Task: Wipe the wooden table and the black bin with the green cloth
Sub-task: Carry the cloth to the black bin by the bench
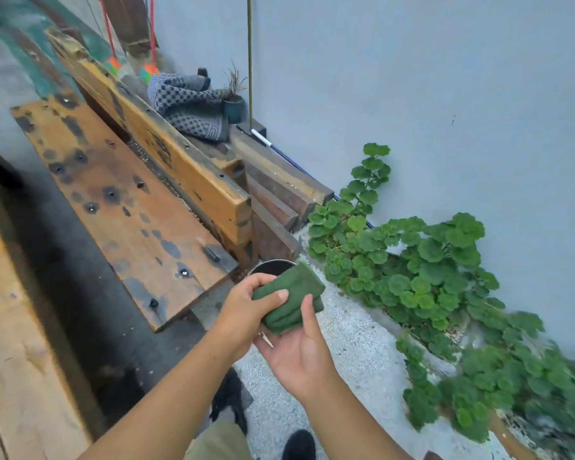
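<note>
A folded green cloth (291,298) is held in front of me above the pale gravel ground. My left hand (246,310) pinches its near edge with thumb on top. Under the cloth my right hand (296,350) lies palm up, its thumb pressed against the cloth's side. Just behind the cloth the rim of a round black bin (271,265) shows; the cloth and my left hand hide most of it. The wooden table (0,327) runs along the left edge of the view.
A stained wooden bench (120,200) with a plank backrest (180,164) stands left of the bin. A checked grey cloth (190,107) and a small potted plant (233,106) rest behind it. Leafy green plants (429,270) spread along the grey wall on the right.
</note>
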`<state>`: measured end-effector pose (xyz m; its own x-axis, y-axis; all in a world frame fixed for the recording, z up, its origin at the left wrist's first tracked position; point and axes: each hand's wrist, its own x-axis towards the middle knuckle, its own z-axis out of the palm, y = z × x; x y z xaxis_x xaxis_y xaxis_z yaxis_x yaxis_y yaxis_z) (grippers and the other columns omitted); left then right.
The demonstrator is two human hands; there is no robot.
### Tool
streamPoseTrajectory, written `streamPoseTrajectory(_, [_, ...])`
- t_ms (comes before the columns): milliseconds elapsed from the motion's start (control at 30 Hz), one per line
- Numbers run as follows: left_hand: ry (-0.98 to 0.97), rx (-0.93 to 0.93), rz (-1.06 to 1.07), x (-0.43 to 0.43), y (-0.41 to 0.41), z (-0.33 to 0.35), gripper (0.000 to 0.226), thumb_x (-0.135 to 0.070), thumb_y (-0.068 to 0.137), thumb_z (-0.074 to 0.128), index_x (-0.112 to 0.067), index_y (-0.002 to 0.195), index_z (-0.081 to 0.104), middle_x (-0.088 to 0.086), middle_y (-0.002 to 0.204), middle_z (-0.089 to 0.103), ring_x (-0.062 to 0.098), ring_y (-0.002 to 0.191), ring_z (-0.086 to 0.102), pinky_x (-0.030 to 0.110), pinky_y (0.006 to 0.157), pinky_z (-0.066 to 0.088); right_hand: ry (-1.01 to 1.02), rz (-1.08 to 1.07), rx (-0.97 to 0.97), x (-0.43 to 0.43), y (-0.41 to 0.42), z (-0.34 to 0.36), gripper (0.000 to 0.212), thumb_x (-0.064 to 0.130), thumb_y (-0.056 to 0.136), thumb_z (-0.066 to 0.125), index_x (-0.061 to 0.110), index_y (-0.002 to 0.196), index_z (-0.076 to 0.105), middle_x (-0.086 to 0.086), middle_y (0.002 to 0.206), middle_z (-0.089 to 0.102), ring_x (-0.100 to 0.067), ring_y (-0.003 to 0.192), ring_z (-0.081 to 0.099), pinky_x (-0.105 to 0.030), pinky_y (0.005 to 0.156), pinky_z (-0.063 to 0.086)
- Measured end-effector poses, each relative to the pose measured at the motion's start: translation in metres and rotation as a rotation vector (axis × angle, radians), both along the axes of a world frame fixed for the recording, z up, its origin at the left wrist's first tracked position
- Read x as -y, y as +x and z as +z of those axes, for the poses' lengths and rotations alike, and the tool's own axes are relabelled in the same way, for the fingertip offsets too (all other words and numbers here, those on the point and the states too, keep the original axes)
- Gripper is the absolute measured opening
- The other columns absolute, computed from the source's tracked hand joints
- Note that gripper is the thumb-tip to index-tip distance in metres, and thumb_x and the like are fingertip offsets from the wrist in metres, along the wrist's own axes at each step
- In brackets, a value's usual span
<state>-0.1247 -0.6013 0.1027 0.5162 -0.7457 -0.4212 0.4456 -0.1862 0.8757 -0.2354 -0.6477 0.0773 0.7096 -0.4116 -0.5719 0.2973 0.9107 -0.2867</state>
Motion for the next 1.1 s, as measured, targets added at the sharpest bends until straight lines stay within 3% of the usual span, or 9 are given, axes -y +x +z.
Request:
streamPoseTrajectory(100, [0.036,0.017,-0.036,0.012,0.014,-0.012,0.026,-0.010,0.075,0.077,-0.009,0.099,0.069,0.012,0.090,0.071,0.025,0.083,0.069,0.042,0.076,0.058,0.038,-0.054,-0.014,0.019,0.025,-0.005,0.064,0.046,0.092,0.057,0.000,0.136,0.056,-0.026,0.134,0.062,-0.037,0.129,0.057,-0.049,0.112,0.040])
streamPoseTrajectory(167, [0.056,0.139,-0.070,0.025,0.034,-0.021,0.022,-0.013,0.074,0.078,-0.013,0.094,0.069,0.007,0.087,0.071,0.019,0.081,0.069,0.039,0.075,0.058,0.055,-0.082,-0.041,0.033,0.046,-0.011,0.062,0.039,0.088,0.062,-0.002,0.133,0.057,-0.025,0.127,0.066,-0.035,0.122,0.062,-0.046,0.110,0.043])
streamPoseTrajectory(300, [0.142,0.509,-0.249,0.056,0.085,-0.047,0.020,-0.017,0.081,0.076,-0.030,0.088,0.063,-0.015,0.078,0.066,-0.004,0.069,0.059,0.011,0.062,0.045,0.075,-0.129,-0.161,0.055,0.096,-0.034,0.059,0.034,0.084,0.067,0.000,0.132,0.060,-0.023,0.127,0.067,-0.034,0.123,0.062,-0.048,0.115,0.039])
streamPoseTrajectory(533, [0.156,0.618,-0.370,0.100,0.138,-0.119,0.026,-0.019,0.082,0.075,-0.038,0.091,0.059,-0.018,0.087,0.066,-0.003,0.082,0.060,0.012,0.066,0.044,0.140,-0.260,-0.234,0.091,0.151,-0.104,0.042,0.027,0.092,0.064,0.003,0.126,0.063,-0.022,0.110,0.073,-0.034,0.106,0.068,-0.047,0.100,0.049])
streamPoseTrajectory(700, [0.155,0.568,-0.392,0.116,0.143,-0.221,0.021,-0.017,0.083,0.075,-0.029,0.099,0.067,-0.011,0.094,0.070,0.000,0.086,0.064,0.012,0.071,0.048,0.181,-0.295,-0.166,0.108,0.146,-0.216,0.044,0.027,0.091,0.064,0.002,0.127,0.063,-0.024,0.128,0.066,-0.036,0.122,0.061,-0.049,0.113,0.040])
streamPoseTrajectory(867, [0.159,0.570,-0.472,0.145,0.144,-0.371,0.029,-0.013,0.082,0.076,-0.023,0.109,0.071,-0.007,0.101,0.073,0.001,0.090,0.066,0.028,0.084,0.055,0.150,-0.329,-0.129,0.131,0.143,-0.368,0.046,0.027,0.091,0.064,0.001,0.129,0.062,-0.025,0.128,0.066,-0.036,0.119,0.063,-0.051,0.114,0.039])
streamPoseTrajectory(967, [0.165,0.618,-0.613,0.169,0.147,-0.449,0.031,-0.009,0.084,0.075,-0.021,0.110,0.066,-0.005,0.100,0.069,-0.001,0.083,0.063,0.014,0.071,0.052,0.148,-0.339,-0.073,0.147,0.135,-0.456,0.038,0.025,0.096,0.061,0.002,0.126,0.063,-0.026,0.123,0.068,-0.038,0.118,0.064,-0.054,0.110,0.043])
streamPoseTrajectory(1033, [0.163,0.619,-0.681,0.186,0.152,-0.492,0.043,-0.010,0.084,0.075,-0.020,0.122,0.058,-0.001,0.111,0.066,0.007,0.095,0.063,0.010,0.076,0.051,0.125,-0.369,-0.062,0.162,0.137,-0.504,0.040,0.024,0.096,0.062,0.002,0.128,0.061,-0.024,0.119,0.070,-0.037,0.115,0.065,-0.052,0.109,0.044])
streamPoseTrajectory(1100, [0.184,0.702,-0.736,0.202,0.155,-0.530,0.053,-0.014,0.084,0.075,-0.019,0.132,0.053,0.001,0.116,0.064,0.010,0.099,0.063,0.016,0.084,0.053,0.111,-0.390,-0.012,0.174,0.142,-0.553,0.043,0.023,0.093,0.063,0.002,0.131,0.061,-0.023,0.119,0.071,-0.035,0.114,0.066,-0.048,0.106,0.047])
